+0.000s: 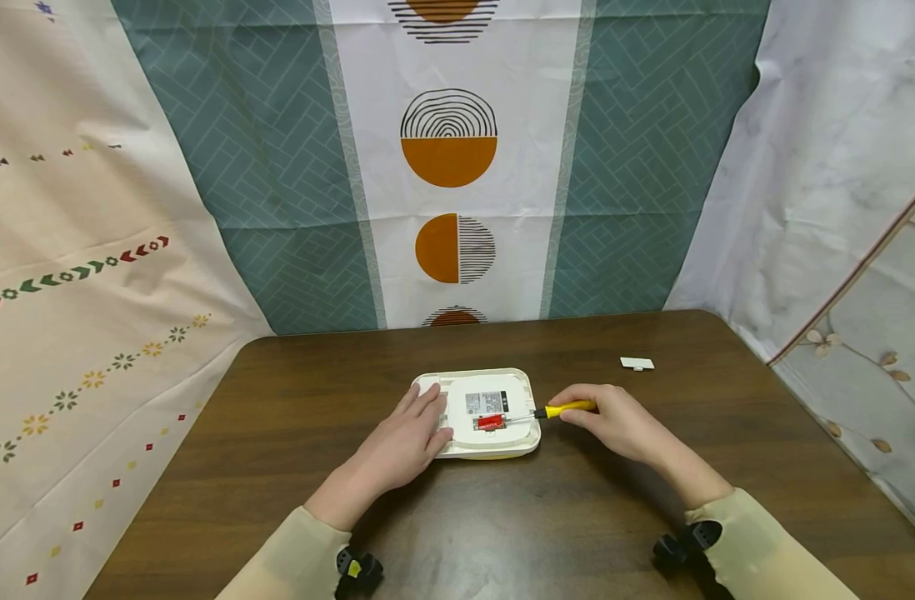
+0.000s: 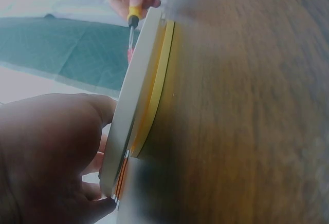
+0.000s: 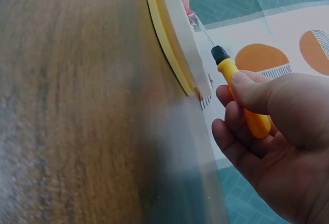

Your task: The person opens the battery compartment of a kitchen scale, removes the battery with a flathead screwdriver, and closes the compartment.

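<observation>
Fingers extended, the left hand (image 1: pixel 401 442) rests on a white, rounded-rectangular plastic device (image 1: pixel 457 417) lying between the hands, a red cylindrical battery (image 1: pixel 491 422) in its face. A slim metal screwdriver with a yellow handle (image 1: pixel 553 411) reaches the battery, pinched by the right hand (image 1: pixel 615 421); beyond that hand lies a small white plastic cover (image 1: pixel 637 363). Prying the battery out seems the step in hand, and next calls for gentle leverage against the bracing left hand.
</observation>
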The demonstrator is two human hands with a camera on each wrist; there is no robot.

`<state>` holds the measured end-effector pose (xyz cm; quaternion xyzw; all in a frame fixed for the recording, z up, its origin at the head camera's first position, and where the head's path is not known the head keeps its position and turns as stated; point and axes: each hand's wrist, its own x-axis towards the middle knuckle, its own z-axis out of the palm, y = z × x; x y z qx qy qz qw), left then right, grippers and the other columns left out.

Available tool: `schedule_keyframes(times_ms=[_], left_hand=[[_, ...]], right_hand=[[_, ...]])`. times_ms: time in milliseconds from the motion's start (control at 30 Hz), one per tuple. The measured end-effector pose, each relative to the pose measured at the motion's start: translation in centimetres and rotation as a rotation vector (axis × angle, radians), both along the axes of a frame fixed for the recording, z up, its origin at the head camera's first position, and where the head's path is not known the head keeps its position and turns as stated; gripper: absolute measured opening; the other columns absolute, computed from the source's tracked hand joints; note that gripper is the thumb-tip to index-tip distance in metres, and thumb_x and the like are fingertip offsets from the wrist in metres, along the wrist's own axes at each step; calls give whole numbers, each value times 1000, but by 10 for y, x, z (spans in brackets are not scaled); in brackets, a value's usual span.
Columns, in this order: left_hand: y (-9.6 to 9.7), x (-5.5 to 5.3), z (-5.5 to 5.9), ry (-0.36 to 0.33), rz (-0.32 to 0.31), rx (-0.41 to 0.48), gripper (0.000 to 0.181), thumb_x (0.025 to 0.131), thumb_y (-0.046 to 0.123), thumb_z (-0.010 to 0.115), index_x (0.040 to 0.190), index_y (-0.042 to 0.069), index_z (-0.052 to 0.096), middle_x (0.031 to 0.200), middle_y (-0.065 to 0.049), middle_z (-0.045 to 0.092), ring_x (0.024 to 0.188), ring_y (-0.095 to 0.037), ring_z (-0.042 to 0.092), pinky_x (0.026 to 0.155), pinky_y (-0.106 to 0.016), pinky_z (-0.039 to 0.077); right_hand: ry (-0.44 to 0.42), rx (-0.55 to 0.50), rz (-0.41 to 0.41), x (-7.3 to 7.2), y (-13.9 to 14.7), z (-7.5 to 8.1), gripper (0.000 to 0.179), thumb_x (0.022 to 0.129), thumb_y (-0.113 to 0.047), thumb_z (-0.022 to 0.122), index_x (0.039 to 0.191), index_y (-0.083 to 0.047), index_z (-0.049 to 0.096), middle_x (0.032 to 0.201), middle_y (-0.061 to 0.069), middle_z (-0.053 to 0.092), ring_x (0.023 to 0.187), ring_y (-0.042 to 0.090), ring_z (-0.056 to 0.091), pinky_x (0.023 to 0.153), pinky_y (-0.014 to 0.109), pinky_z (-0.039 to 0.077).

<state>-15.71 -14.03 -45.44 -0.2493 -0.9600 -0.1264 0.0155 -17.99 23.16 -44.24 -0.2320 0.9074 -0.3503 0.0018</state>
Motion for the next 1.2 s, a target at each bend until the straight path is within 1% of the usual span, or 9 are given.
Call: schedule_keyframes(times_ms=[267,400,633,800,900,1067,1200], left_hand=[[0,0,1,10,-5,2,64,116,39,59,164,-2,48,175,-20,38,164,-46,26,131,-54,31],[-1,0,1,13,-2,-3,64,116,39,59,164,-1,48,175,-19,38,164,-45,26,131,-54,31],[0,0,1,15,-6,-4,64,115,38,59,164,-1,49,175,-19,39,165,-45,27,131,-54,31],[0,0,0,12,-7,-10,64,115,39,59,164,-1,49,174,-19,39,165,-44,27,131,-53,30],[0,0,-1,10,-12,-18,64,116,40,58,164,-1,49,174,-19,40,165,-43,27,132,-53,30],[-1,0,-1,9,-16,-13,64,116,40,58,164,-2,49,174,-19,40,165,-44,27,132,-54,29],[-2,0,0,16,-11,-11,64,116,39,58,164,-2,49,174,-20,40,164,-45,27,131,-54,30]], right_hand=[[13,3,-23,0,2,5,21,104,-14,80,120,-26,84,115,-9,79,102,16,70,90,40,60],[23,8,-33,0,1,6,20,104,-13,79,120,-24,84,114,-8,78,100,17,69,90,41,59],[47,17,-74,2,-1,6,22,103,-12,80,122,-22,84,114,-6,78,99,18,68,89,42,59],[73,5,-87,4,-2,7,22,103,-13,80,122,-22,84,114,-5,79,99,18,68,87,39,58],[71,-7,-108,7,-1,7,22,103,-13,80,123,-21,84,114,-5,78,97,18,67,84,36,57],[58,-26,-149,11,2,7,21,104,-15,79,124,-20,83,105,-3,78,87,16,69,74,33,55],[48,-16,-154,12,4,8,21,105,-17,79,125,-19,82,98,-2,78,85,16,72,72,33,53]])
